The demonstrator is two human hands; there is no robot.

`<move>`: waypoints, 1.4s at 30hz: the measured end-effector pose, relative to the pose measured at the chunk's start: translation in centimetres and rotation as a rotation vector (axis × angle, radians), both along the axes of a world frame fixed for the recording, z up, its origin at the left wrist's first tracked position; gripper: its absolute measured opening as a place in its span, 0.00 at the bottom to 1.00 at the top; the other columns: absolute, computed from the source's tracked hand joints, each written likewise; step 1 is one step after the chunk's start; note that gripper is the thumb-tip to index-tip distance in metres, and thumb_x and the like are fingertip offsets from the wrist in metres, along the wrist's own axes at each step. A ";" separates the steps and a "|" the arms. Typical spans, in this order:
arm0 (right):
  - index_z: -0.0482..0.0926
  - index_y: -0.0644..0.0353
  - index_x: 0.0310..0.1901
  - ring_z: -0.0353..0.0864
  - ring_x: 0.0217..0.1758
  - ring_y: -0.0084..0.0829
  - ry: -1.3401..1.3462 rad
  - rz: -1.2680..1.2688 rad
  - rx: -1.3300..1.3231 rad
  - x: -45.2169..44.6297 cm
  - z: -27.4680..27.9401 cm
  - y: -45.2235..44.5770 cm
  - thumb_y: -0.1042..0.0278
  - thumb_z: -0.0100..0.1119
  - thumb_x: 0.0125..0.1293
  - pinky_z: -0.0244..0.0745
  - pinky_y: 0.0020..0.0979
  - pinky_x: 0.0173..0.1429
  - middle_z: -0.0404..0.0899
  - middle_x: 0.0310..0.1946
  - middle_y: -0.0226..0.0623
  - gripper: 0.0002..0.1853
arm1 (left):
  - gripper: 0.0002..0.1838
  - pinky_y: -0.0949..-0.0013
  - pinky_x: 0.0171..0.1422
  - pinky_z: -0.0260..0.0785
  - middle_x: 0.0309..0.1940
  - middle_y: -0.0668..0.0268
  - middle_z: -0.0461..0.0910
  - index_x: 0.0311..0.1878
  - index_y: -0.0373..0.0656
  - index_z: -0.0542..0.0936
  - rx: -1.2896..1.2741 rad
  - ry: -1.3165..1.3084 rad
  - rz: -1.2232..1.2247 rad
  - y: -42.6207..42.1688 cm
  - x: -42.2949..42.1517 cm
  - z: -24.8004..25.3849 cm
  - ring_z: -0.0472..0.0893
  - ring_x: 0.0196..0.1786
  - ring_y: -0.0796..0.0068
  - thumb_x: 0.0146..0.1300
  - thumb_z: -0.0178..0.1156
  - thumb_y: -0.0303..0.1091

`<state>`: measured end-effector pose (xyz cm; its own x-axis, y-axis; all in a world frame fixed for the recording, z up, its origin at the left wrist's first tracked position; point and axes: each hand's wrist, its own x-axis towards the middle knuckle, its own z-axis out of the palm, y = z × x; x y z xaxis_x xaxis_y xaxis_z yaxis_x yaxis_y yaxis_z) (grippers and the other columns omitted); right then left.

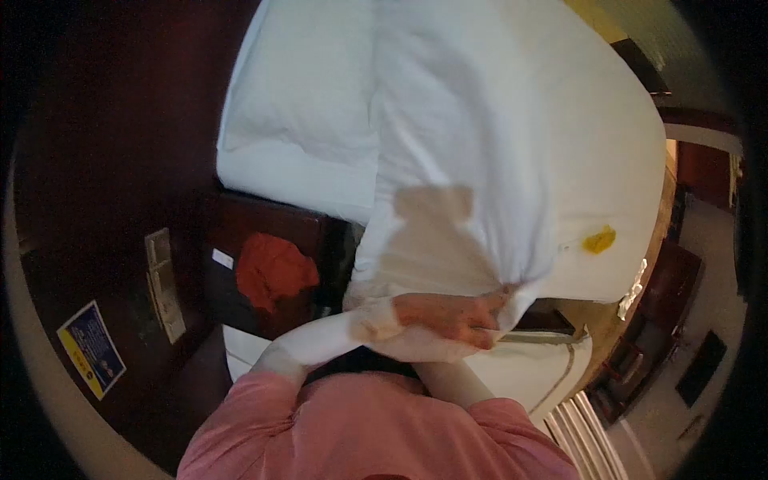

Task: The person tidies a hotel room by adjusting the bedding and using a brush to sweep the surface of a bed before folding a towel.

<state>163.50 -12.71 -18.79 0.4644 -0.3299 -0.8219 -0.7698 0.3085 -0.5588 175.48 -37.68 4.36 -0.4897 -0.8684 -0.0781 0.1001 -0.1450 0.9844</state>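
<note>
A large white duvet or sheet [456, 96] covers the bed ahead of me, with creases drawn toward my hands. My left hand [448, 316] reaches across my body with its fingers closed on the white sheet near its lower corner. My right forearm [452, 382] passes up beneath the left arm. My right hand is mostly hidden behind the left arm and cloth, so its fingers cannot be made out. A shadow falls over the sheet above my hands. A small yellow thing or patch [599, 239] shows on the white bedding to the right.
Beside the bed, a dark nightstand [220, 288] carries a crumpled orange-red cloth [276, 272]. White bedding at upper left looks like a pillow [308, 88]. A switch panel [164, 280] and a blue-and-yellow sign [92, 348] are at left. Dark furniture [668, 280] stands far right.
</note>
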 end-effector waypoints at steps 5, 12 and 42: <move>0.69 0.62 0.52 0.69 0.53 0.45 -0.094 -0.019 0.104 -4.1 -0.8 1.2 0.70 0.54 0.58 0.68 0.44 0.51 0.69 0.50 0.46 0.19 | 0.19 0.46 0.63 0.57 0.55 0.54 0.71 0.52 0.57 0.78 -0.644 -0.435 -0.209 1.8 -11.4 -8.9 0.61 0.64 0.44 0.60 0.57 0.50; 0.75 0.63 0.44 0.76 0.39 0.32 0.110 -0.902 0.227 -13.5 1.9 -10.2 0.69 0.60 0.58 0.74 0.34 0.43 0.76 0.38 0.37 0.13 | 0.25 0.56 0.55 0.65 0.48 0.49 0.71 0.53 0.36 0.69 0.225 -0.915 0.817 2.9 0.6 -16.6 0.71 0.52 0.48 0.56 0.63 0.39; 0.65 0.60 0.62 0.54 0.72 0.43 0.318 0.065 -1.476 -21.7 -4.7 -85.0 0.66 0.48 0.67 0.56 0.39 0.69 0.58 0.68 0.42 0.22 | 0.18 0.72 0.43 0.72 0.39 0.68 0.76 0.50 0.45 0.73 0.631 0.366 0.581 -37.6 0.4 -8.0 0.78 0.38 0.75 0.70 0.47 0.48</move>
<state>141.78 -97.69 -23.53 0.3823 -0.9113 0.1528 -0.9045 -0.4029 -0.1398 175.85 -75.24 -3.64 -0.0787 -0.8343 -0.5456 0.6132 -0.4720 0.6334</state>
